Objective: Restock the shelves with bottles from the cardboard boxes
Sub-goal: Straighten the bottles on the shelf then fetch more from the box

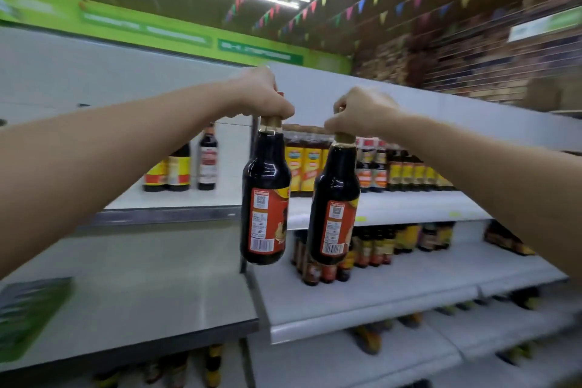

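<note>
My left hand [264, 94] grips the capped neck of a dark sauce bottle [266, 195] with a red label, which hangs upright in the air before the shelves. My right hand [362, 112] grips the neck of a second, matching bottle [335, 201], tilted slightly. Both bottles hang side by side, just apart, over the front of a white shelf [393, 296]. Behind and below them a cluster of similar red-labelled bottles [324, 271] stands on that shelf. No cardboard box is in view.
The upper shelf [409, 208] carries yellow-labelled bottles [304, 170] and dark bottles [409, 172]. On the left upper shelf stand three bottles [181, 167]. A grey left shelf [141, 299] bears a green item [28, 315] at its left end. Lower shelves hold more bottles.
</note>
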The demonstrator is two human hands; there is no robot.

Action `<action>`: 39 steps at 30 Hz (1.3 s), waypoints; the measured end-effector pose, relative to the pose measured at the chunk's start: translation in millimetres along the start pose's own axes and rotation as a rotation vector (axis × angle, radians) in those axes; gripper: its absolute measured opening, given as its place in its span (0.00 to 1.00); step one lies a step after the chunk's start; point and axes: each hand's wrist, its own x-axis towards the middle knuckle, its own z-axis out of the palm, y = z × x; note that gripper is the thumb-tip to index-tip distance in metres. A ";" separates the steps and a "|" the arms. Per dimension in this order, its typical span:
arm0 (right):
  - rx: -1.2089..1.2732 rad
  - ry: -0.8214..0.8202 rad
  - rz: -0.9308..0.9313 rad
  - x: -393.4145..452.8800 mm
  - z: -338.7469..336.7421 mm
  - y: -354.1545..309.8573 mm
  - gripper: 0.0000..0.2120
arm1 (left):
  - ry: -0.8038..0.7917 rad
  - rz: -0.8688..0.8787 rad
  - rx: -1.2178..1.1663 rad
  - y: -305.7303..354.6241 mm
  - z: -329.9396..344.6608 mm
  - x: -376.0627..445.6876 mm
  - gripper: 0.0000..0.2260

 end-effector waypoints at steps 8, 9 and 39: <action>-0.146 -0.001 0.223 -42.8 -62.0 150.3 0.12 | -0.027 0.229 -0.126 136.5 101.9 48.9 0.17; -0.157 -0.001 0.251 -48.4 -68.1 166.8 0.12 | -0.030 0.257 -0.130 152.1 112.4 53.5 0.17; -0.306 -0.054 0.647 26.1 -50.7 661.2 0.15 | -0.271 0.562 -0.225 501.7 464.4 312.5 0.16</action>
